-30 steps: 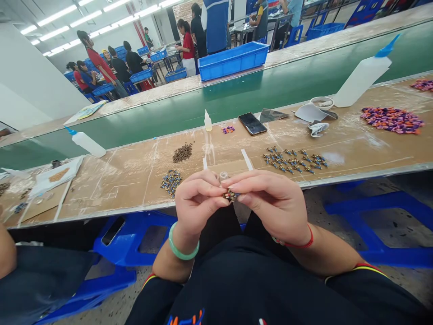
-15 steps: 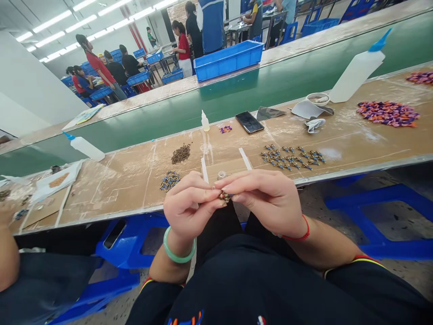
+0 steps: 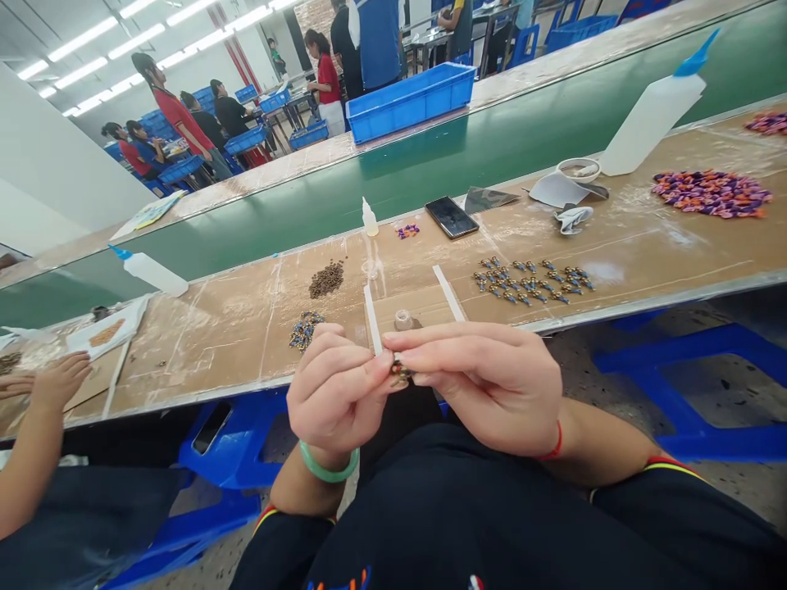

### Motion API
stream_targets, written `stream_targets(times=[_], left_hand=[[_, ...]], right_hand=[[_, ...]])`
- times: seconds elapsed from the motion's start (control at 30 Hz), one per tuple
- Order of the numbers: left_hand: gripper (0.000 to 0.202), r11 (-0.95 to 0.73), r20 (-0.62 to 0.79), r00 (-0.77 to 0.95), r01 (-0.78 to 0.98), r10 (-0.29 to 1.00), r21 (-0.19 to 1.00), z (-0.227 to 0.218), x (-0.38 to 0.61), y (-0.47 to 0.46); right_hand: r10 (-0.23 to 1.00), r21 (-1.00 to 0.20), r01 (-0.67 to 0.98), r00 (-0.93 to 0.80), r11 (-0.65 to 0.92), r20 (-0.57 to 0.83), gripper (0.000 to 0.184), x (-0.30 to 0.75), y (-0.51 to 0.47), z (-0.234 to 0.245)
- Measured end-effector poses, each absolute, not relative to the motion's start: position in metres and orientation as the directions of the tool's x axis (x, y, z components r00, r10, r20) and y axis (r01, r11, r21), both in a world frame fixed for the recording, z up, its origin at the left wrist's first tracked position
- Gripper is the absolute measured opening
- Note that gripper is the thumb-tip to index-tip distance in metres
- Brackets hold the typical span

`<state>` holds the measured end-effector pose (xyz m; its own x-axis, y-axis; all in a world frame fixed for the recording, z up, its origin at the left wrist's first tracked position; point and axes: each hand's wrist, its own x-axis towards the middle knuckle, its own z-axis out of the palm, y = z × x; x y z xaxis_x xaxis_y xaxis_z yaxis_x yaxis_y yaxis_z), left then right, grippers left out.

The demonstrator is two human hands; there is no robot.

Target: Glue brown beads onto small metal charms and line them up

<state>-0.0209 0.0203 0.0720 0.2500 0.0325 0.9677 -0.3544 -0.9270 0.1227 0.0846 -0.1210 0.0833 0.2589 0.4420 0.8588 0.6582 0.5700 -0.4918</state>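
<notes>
Bronze beadwork [image 3: 400, 371] is hanging just off the edge of the counter [image 3: 202, 360]. Left hand [image 3: 335, 395] and right hand [image 3: 485, 387] are both pinching it between their fingertips.

Small brown-gold beaded piece [image 3: 400, 371], partly hidden, pinched between left and right fingertips [image 3: 376, 360].

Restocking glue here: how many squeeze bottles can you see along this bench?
3. A large blue-tipped bottle at far right, a small white-tipped bottle near the centre, and a blue-tipped bottle at left, all beside the green belt. Others could be hidden.
</notes>
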Motion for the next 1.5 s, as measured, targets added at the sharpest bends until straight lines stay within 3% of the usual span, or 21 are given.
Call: stream_targets(times=[0.13, 0.33, 0.53, 0.73, 1.0, 1.5], left_hand=[[0.009, -0.936, 0.963, 0.255, -0.308, 0.090, 0.169, 0.066, -0.021, 0.013], [0.014, -0.862, 0.949, 0.234, -0.412, 0.212, 0.294, 0.058, -0.017, 0.003], [0.017, -0.808, 0.927, 0.262, -0.463, 0.267, 0.364, 0.056, -0.018, 0.001], [0.005, -0.754, 0.878, 0.345, -0.462, 0.332, 0.467, 0.066, -0.023, -0.006], [0.007, -0.740, 0.876, 0.290, -0.470, 0.385, 0.481, 0.069, -0.019, -0.011], [0.006, -0.729, 0.868, 0.296, -0.471, 0.399, 0.496, 0.061, -0.014, -0.007]], right_hand=[[0.358, -0.452, 0.692, 0.289, 0.563, 0.888, 0.012, 0.081, -0.117, 0.078], [0.290, -0.340, 0.792, 0.215, 0.507, 0.933, 0.016, 0.082, -0.114, 0.076], [0.267, -0.312, 0.795, 0.195, 0.520, 0.944, 0.019, 0.082, -0.109, 0.074], [0.250, -0.291, 0.815, 0.186, 0.501, 0.950, 0.023, 0.083, -0.105, 0.078], [0.220, -0.268, 0.821, 0.178, 0.505, 0.959, 0.032, 0.084, -0.099, 0.080], [0.246, -0.288, 0.815, 0.184, 0.502, 0.952, 0.026, 0.087, -0.092, 0.073]])
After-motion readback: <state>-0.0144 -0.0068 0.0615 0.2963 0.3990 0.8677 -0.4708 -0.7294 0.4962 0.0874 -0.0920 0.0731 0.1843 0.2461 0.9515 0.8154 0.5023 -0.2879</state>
